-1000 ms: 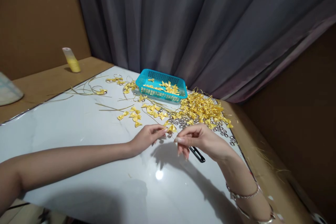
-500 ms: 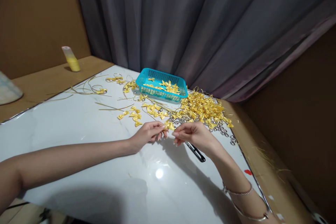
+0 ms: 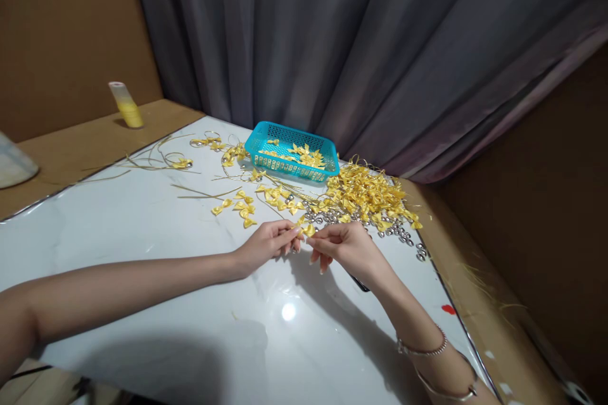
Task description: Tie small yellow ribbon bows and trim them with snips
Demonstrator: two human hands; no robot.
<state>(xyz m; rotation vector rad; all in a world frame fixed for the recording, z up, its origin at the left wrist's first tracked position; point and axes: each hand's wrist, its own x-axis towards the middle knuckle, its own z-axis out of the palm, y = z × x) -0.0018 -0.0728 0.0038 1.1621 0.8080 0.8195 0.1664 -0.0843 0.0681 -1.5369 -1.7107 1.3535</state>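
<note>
Over the middle of the white tabletop [image 3: 156,304], a small yellow bow [image 3: 308,230] sits between my two hands. My left hand [image 3: 276,238] pinches the bow's left side between thumb and forefinger. From the right, my right hand [image 3: 338,243] has its thumb and forefinger closed at the bow's right edge, its other fingers loosely bent. Whatever thin piece may be between the fingertips is too small to tell. Partly hidden under my right hand lies a black-handled tool [image 3: 361,285]. Just beyond my hands are loose yellow bows [image 3: 244,209] and silver rings [image 3: 327,218].
A turquoise basket [image 3: 292,170] holding yellow bows stands at the back. A heap of yellow bows [image 3: 368,193] lies right of it. Gold cords [image 3: 204,193] spread leftward. A yellow spool [image 3: 128,112] stands at the back left, and a red piece [image 3: 448,309] lies near the right edge.
My right hand has moved slightly left, its fingertips now at the bow, and covers more of the black-handled tool. My left hand has barely moved.
</note>
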